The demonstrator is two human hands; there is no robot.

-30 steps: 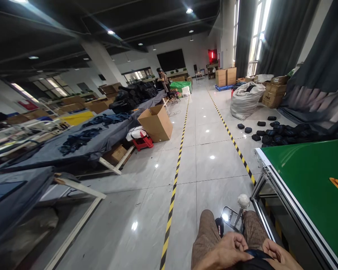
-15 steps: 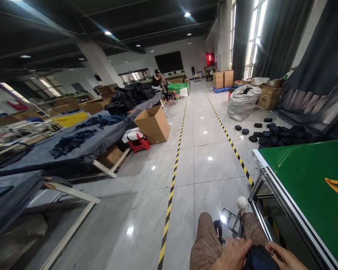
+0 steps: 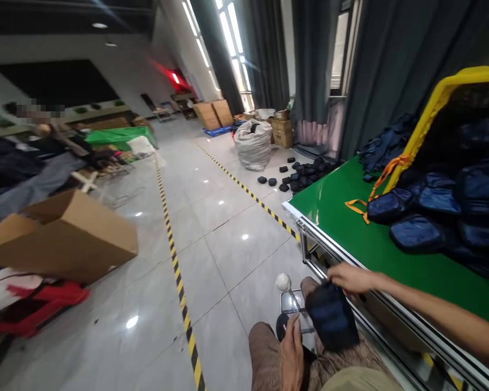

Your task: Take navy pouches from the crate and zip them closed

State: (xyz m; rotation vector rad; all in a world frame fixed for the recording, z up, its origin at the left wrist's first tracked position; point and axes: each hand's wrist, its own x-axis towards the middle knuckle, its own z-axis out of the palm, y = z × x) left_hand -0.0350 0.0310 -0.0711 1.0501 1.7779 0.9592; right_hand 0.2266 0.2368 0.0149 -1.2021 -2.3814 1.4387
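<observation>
A: Position of the dark blue fabric pouch?

B: Between the hands, over the lap, hanging from the right hand. That hand is at its upper end, fingers pinching the top edge.

A: Long axis?

B: Runs from the right fingertips down and back toward the body, slightly tilted. Lower end sits near the brown trousers; contact unclear.

A: Left hand?

B: Lower and to the left of the pouch, a little apart from its main body. Fingers close together, pointing forward. Dark material lies beside the palm; cannot tell whether the hand grips it.

A: Nearer hand, then?

B: The right, in contact at the top edge. The left faces the pouch's left side.

A: Beyond the hands?

B: Green tabletop ahead and to the right of the right hand, its metal rail just beside that hand. Farther right, a pile of blue pouches near a yellow frame.
</observation>
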